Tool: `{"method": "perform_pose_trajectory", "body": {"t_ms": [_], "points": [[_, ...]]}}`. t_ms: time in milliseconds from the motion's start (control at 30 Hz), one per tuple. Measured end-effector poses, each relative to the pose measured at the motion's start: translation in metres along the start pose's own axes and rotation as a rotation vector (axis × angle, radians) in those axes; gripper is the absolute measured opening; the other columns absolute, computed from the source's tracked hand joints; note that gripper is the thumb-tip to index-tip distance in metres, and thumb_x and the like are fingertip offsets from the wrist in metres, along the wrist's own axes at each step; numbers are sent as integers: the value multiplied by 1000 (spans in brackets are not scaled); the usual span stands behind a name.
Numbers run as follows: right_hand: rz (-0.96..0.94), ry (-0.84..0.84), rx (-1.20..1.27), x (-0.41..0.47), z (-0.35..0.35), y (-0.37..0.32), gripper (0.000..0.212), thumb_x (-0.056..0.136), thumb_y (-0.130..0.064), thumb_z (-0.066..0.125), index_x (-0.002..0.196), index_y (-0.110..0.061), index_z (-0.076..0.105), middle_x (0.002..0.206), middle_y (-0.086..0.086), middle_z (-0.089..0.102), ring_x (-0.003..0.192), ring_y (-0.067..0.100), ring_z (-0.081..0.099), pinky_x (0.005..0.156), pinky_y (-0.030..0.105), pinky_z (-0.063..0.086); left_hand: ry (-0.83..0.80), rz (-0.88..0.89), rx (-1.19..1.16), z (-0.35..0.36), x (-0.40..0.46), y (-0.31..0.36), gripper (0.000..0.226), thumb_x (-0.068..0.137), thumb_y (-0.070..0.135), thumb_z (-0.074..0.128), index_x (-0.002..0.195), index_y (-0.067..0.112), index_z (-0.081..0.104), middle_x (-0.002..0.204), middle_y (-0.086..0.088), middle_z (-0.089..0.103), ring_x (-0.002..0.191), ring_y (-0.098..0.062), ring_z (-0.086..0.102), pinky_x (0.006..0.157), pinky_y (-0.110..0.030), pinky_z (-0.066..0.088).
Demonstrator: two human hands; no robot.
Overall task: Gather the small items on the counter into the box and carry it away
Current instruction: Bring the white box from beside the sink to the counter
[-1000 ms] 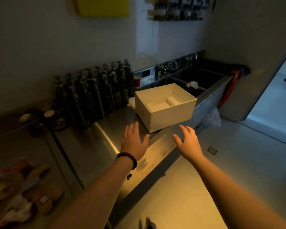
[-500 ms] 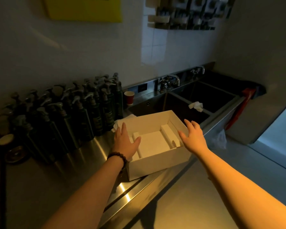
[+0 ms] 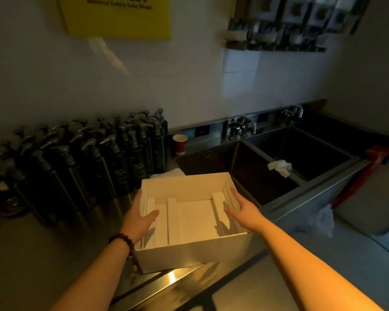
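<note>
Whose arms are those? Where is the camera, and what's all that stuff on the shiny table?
Those arms belong to a person, not a machine. The camera sits on the person's head and looks down, so you see what they see. The left hand, with a bead bracelet, and the right hand hold the two sides of a white box, thumbs inside, fingers over the walls. The box has only white dividers in it, no small things that I can see. It rests at the edge of a metal counter. Behind it stand dark pump bottles and a red cup. To the right is a sink with a white rag on its divider.
</note>
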State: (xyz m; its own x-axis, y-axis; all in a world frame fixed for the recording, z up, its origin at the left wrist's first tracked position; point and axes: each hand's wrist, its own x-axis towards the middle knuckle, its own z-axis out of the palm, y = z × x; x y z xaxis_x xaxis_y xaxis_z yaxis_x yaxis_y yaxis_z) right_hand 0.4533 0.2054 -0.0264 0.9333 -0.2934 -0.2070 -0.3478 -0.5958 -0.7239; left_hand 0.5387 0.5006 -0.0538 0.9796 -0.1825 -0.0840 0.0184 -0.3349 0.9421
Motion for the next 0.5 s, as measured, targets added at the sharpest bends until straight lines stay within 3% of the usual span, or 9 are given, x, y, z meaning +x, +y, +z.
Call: {"method": "perform_pose_trajectory", "body": {"t_ms": [133,267,500], "points": [[4,-41,206,9,-7,8,85,87,-30,62,148,-37,3,150,-1,35,134,23,39,108,42,31,3,-31,-16,5,-13,0,81,83,19,67,137,53,17,114,23,43,112,-7,39,99,-49,36],[-39,-102,218,17,-7,9,82,83,-31,65,146,-40,13,146,-4,40,131,21,41,105,45,34,63,-37,-26,7,-35,6,81,82,16,68,127,60,17,102,36,42,108,-4,42,95,-38,37],[-176,-202,220,12,20,-28,81,82,-29,67,144,-44,16,136,-12,47,116,7,43,97,38,37,227,-33,-64,-32,-85,10,83,83,13,67,126,59,12,110,30,41,113,-4,40,95,-33,35]]}}
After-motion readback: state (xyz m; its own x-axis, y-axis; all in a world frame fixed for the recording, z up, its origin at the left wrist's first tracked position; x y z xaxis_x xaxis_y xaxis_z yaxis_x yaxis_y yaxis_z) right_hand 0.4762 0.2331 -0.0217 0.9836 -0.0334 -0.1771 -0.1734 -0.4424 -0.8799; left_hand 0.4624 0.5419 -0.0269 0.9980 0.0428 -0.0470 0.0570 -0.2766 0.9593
